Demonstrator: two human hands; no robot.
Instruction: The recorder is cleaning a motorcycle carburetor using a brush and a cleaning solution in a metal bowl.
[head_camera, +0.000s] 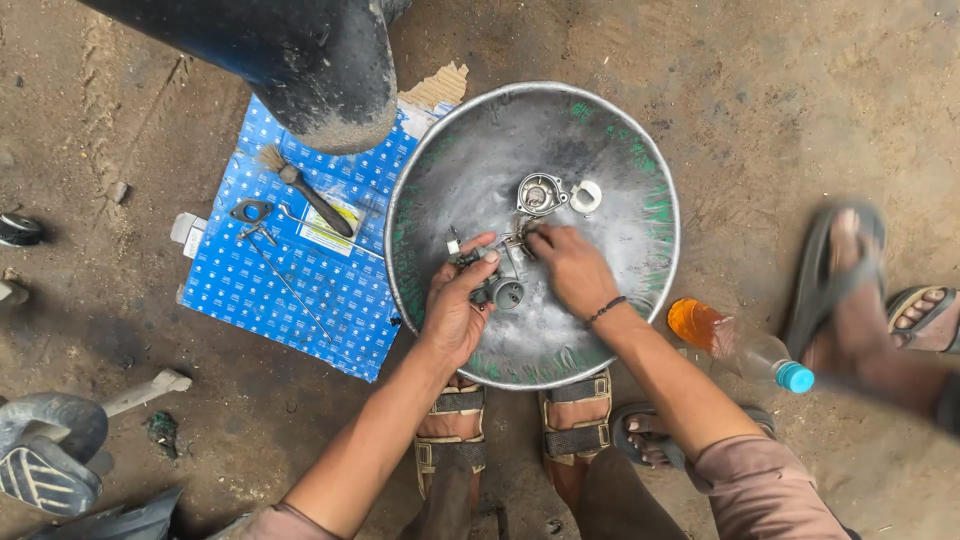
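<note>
Grey metal carburettor in basin ctr: L hand clasps it, R hand pinching its top; round cover at 12 o'clock

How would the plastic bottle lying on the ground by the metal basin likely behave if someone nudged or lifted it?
The plastic bottle lies on its side on the dirt, so a sideways nudge would probably make it roll, though the rough ground may stop it quickly. It looks only partly filled with orange liquid, so it is likely light, with its weight shifting as the liquid sloshes. Its thin clear wall probably dents under a squeeze.
</note>
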